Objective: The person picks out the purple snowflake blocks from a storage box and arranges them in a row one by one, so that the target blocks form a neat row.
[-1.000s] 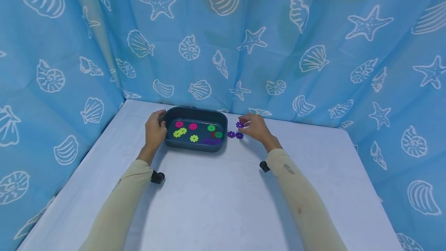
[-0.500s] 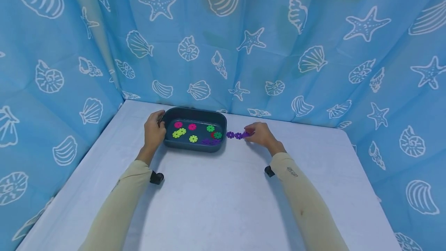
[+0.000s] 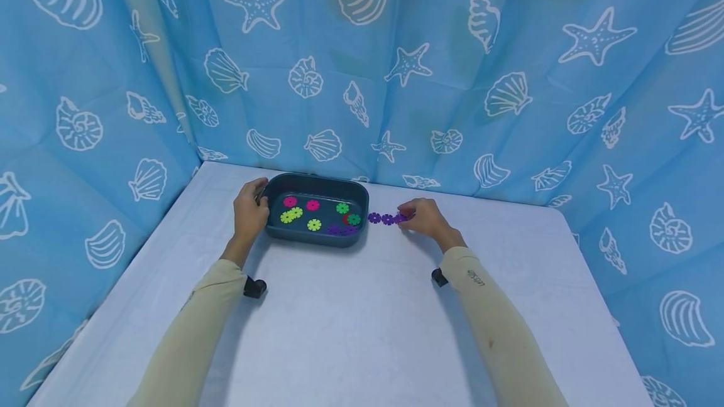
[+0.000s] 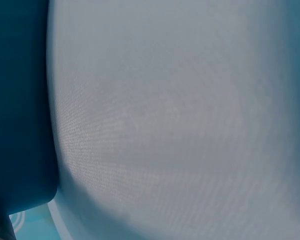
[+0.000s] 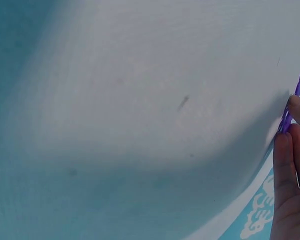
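Note:
A dark teal tray (image 3: 317, 237) sits at the back of the white table (image 3: 351, 325) and holds several flower-shaped discs (image 3: 314, 224) in pink, yellow-green, green, red and purple. My left hand (image 3: 259, 198) grips the tray's left rim, with the thumb over the edge. Right of the tray, three purple discs lie in a row on the table. My right hand (image 3: 406, 216) pinches the rightmost purple disc (image 3: 400, 218). In the right wrist view, the fingers (image 5: 288, 165) hold that purple disc (image 5: 289, 116) edge-on against the table. The left wrist view shows only the tray wall (image 4: 20, 100) and table.
Blue curtains (image 3: 509, 80) printed with shells and starfish close in the table at the back and on both sides. The tray stands close to the back curtain. Bare white tabletop stretches in front of both hands towards me.
My right hand moved the purple disc from behind the two on the table to the right end of their row. The left hand and the tray stayed put.

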Demonstrator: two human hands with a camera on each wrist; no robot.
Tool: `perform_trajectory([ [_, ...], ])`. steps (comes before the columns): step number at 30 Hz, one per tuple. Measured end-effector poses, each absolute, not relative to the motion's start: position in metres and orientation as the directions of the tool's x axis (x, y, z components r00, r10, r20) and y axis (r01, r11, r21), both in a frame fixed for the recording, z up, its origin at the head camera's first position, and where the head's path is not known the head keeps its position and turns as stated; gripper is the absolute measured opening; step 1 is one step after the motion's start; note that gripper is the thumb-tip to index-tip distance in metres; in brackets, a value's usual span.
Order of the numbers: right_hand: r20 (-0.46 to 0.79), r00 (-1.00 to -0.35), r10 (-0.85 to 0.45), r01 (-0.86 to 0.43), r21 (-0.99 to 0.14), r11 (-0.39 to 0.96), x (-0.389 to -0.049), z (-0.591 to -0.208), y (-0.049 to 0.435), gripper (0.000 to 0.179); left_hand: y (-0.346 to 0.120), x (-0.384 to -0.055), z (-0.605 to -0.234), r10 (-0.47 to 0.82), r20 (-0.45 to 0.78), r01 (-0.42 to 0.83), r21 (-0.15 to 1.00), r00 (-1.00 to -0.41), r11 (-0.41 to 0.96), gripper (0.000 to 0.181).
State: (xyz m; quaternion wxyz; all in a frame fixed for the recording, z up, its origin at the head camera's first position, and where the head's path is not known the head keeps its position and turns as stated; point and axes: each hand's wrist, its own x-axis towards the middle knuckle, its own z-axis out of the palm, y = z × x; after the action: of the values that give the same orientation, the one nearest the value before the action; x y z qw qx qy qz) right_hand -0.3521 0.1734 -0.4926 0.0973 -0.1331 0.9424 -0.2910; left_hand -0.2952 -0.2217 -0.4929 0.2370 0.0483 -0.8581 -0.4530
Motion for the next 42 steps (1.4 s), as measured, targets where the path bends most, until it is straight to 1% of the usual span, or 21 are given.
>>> perform_trajectory([
  [20, -0.112, -0.933, -0.342, -0.216, -0.586, 0.781, -0.354, -0.492, 0.175, 0.043, -0.222, -0.295, -0.494, -0.288, 0.414, 0.178, 0.785, -0.864, 0.593, 0.04],
  [32, -0.12, -0.936, -0.332, -0.205, -0.582, 0.787, -0.356, -0.494, 0.173, 0.045, -0.222, -0.296, -0.494, -0.29, 0.408, 0.165, 0.779, -0.866, 0.605, 0.041],
  [37, -0.088, -0.94, -0.331, -0.214, -0.604, 0.768, -0.358, -0.486, 0.17, 0.043, -0.221, -0.296, -0.494, -0.294, 0.399, 0.154, 0.781, -0.869, 0.605, 0.041],
  [39, -0.059, -0.941, -0.334, -0.225, -0.626, 0.747, -0.358, -0.478, 0.164, 0.042, -0.222, -0.296, -0.495, -0.295, 0.397, 0.151, 0.781, -0.869, 0.605, 0.041],
  [42, 0.008, -0.933, -0.359, -0.275, -0.657, 0.702, -0.358, -0.464, 0.15, 0.039, -0.222, -0.297, -0.495, -0.293, 0.399, 0.153, 0.779, -0.869, 0.608, 0.04],
])
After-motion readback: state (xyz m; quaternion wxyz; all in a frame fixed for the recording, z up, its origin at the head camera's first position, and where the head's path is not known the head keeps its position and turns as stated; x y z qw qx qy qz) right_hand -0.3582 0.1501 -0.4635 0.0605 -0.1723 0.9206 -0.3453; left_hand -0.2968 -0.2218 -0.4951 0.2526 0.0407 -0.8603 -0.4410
